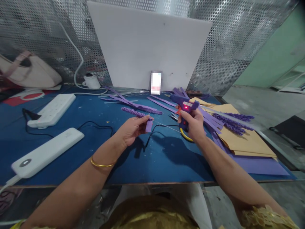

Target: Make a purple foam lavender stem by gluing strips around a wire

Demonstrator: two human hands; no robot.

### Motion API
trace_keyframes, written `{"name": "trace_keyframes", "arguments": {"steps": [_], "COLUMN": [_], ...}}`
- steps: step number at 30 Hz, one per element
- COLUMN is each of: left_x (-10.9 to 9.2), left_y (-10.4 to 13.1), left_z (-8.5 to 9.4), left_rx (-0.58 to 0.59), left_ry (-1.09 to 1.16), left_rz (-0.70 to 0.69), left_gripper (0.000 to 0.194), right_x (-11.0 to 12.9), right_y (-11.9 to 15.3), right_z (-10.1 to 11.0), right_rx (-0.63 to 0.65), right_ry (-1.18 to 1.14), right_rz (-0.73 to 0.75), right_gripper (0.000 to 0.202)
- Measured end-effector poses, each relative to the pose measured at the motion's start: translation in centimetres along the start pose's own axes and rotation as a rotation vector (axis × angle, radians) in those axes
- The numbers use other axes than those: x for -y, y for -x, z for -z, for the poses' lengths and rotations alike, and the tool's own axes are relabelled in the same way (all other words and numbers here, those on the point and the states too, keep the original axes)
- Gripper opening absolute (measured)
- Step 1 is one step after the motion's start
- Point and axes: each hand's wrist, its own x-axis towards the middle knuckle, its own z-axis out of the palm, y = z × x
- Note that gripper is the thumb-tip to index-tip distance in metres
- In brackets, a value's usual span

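Near the middle of the blue table, my left hand (135, 128) pinches a purple fringed paper sprig (133, 112), whose flat strip end hangs below the fingertips. My right hand (193, 122) is wrapped round the handle of a dark blue glue gun (184, 103) with a lit red light; its nozzle points up and to the left. A thin pale strand or wire runs from the sprig toward the right hand. Behind the left hand lies a purple fringed strip (149, 109). Scissors (173, 117) with a yellow handle lie partly under the right hand.
Finished purple sprigs (230, 122) rest on tan paper (247, 143) over purple sheets (264, 165) at right. A power strip (53, 109) and a white power bank (47, 154) with cables lie left. A phone (156, 82) leans on a white board (152, 44). A bag (35, 71) sits back left.
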Motion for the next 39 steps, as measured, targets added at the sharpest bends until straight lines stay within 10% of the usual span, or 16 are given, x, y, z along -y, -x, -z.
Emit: {"name": "trace_keyframes", "arguments": {"steps": [4, 11, 22, 39], "left_x": [-0.1, -0.2, -0.5, 0.1], "left_y": [-0.2, -0.5, -0.1, 0.4], "left_z": [0.3, 0.5, 0.1, -0.4], "left_rx": [-0.023, -0.109, -0.115, -0.065], "left_ry": [0.011, 0.068, 0.109, 0.058], "left_rz": [-0.022, -0.107, -0.126, -0.161], "left_gripper": [0.031, 0.034, 0.034, 0.041], "right_x": [0.6, 1.3, 1.9, 1.8], "right_y": [0.4, 2.5, 4.6, 4.9], "right_z": [0.1, -1.0, -1.9, -2.4], "right_rx": [0.115, -0.113, 0.305, 0.317], "right_ry": [0.166, 0.194, 0.337, 0.531], "right_rz": [-0.125, 0.182, 0.009, 0.048], "right_gripper": [0.032, 0.035, 0.031, 0.031]}}
